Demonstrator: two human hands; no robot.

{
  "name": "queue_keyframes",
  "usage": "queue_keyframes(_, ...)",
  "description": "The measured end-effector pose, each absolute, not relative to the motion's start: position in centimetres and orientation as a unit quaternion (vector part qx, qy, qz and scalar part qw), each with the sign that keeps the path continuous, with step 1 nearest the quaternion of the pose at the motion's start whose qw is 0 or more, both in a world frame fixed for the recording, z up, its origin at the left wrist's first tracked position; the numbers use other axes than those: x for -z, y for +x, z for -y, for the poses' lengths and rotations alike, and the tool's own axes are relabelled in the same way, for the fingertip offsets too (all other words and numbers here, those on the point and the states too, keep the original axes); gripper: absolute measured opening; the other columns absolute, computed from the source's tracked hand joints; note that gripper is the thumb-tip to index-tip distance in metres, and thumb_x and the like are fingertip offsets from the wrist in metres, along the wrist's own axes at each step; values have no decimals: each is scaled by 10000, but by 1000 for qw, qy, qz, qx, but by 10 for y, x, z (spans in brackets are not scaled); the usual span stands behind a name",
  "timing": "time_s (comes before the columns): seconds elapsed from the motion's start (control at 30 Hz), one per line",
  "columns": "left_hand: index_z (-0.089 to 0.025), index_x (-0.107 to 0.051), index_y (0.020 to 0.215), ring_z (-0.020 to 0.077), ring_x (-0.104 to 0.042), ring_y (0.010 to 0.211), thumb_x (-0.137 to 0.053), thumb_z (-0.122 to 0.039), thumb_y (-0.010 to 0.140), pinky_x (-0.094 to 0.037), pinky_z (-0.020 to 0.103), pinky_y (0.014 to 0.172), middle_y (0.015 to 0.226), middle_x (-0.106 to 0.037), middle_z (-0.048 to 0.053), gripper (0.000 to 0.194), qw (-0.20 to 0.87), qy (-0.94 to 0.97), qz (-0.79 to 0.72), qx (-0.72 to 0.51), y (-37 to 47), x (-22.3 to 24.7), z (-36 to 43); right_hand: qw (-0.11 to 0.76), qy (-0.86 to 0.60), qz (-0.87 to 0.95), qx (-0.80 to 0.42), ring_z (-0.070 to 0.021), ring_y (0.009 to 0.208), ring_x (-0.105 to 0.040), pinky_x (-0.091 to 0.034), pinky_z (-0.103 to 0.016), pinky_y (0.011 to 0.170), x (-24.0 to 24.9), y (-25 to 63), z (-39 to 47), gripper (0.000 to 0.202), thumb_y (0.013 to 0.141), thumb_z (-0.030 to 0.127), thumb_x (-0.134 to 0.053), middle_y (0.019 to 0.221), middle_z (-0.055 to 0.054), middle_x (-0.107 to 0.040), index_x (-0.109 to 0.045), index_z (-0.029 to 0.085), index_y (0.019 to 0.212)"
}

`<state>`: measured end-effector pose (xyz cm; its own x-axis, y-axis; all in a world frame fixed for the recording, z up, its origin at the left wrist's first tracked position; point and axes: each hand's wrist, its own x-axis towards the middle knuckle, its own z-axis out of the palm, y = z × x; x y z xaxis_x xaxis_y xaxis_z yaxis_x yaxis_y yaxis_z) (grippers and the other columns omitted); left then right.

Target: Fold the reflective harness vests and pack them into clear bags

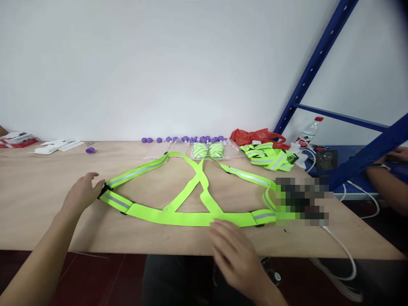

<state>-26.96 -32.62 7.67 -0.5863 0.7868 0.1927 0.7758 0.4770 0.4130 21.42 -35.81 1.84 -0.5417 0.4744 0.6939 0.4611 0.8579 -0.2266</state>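
Observation:
A neon-yellow reflective vest harness lies spread on the table, its straps crossing in the middle and grey stripes running along the side straps. My left hand is at its left end, with the thumb by a black buckle. The fingers there stretch apart; whether the thumb presses on the buckle is unclear. Over the table's front edge, my right hand holds nothing, its fingers extended and slightly blurred, the tips close to the lower band. A pixelated patch hides the harness's right end.
Bagged rolled straps and several purple caps line the wall. A heap of neon straps, a red bag and a bottle stand right, near a blue frame. Another person's arm shows beyond it.

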Motion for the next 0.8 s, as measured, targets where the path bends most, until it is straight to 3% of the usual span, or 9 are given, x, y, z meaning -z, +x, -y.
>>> queue_keyframes(0.1, -231, -535, 1248, 382, -560, 1240, -465, -466, 920, -473, 541, 1024, 1311, -610, 84, 410, -51, 568, -786, -239, -209, -75, 338, 422, -361, 826, 95, -258, 1099, -664, -535, -431, 960, -5, 278, 344, 340, 912, 110, -535, 1143, -107, -711, -626, 222, 1219)
queue_keyframes(0.17, -246, -513, 1300, 341, -544, 1286, -416, -413, 968, -444, 523, 1085, 1345, -611, 89, 384, -51, 681, -675, -279, -146, -65, 351, 422, -487, 754, 127, -303, 1096, -657, -526, -472, 954, 4, 319, 333, 309, 912, 240, -592, 1147, -138, -690, -622, 218, 1218)
queue_keyframes(0.3, -296, -496, 1392, 253, -454, 1404, -398, -270, 1010, -345, 470, 1201, 1483, -532, 55, 395, 63, 851, -454, -257, -11, -36, 373, 393, -681, 615, 59, -336, 988, -660, -558, -453, 780, 11, 372, 316, 611, 837, 567, -606, 1152, -177, -640, -550, 167, 1297)
queue_keyframes(0.4, -272, -478, 1423, 215, -418, 1432, -403, -279, 1020, -260, 464, 1250, 1502, -512, 65, 410, 148, 885, -381, -224, 58, -20, 372, 367, -721, 587, 29, -303, 946, -658, -538, -412, 758, 8, 388, 309, 699, 794, 602, -618, 1161, -157, -632, -515, 175, 1337)
queue_keyframes(0.5, -283, -393, 1502, 260, -310, 1492, -450, -306, 1005, -225, 541, 1242, 1575, -414, 78, 501, 178, 884, -387, -192, 90, -11, 360, 344, -748, 568, 25, -275, 845, -660, -515, -391, 695, 4, 396, 301, 703, 786, 602, -594, 1171, -150, -646, -531, 178, 1343)
queue_keyframes(0.63, -284, -364, 1529, 317, -255, 1508, -484, -459, 994, -166, 588, 1232, 1596, -378, 94, 576, 169, 884, -403, -164, 97, -2, 352, 363, -738, 568, -26, -254, 708, -649, -496, -388, 675, 2, 405, 286, 474, 724, 579, -603, 959, -105, -732, -698, 210, 1006)
queue_keyframes(0.73, -287, -354, 1536, 345, -251, 1505, -537, -579, 938, -132, 601, 1224, 1612, -341, 107, 690, 166, 888, -395, -165, 97, 3, 353, 452, -713, 528, -95, -262, 670, -646, -504, -371, 651, -4, 410, 275, 366, 623, 563, -685, 670, -64, -697, -668, 218, 744)
queue_keyframes(0.8, -293, -335, 1545, 364, -246, 1503, -579, -622, 896, -110, 614, 1218, 1618, -326, 115, 767, 166, 889, -392, -168, 98, 4, 353, 496, -700, 498, -127, -258, 648, -659, -518, -350, 591, -11, 412, 270, 355, 618, 555, -690, 615, -53, -674, -617, 214, 689)
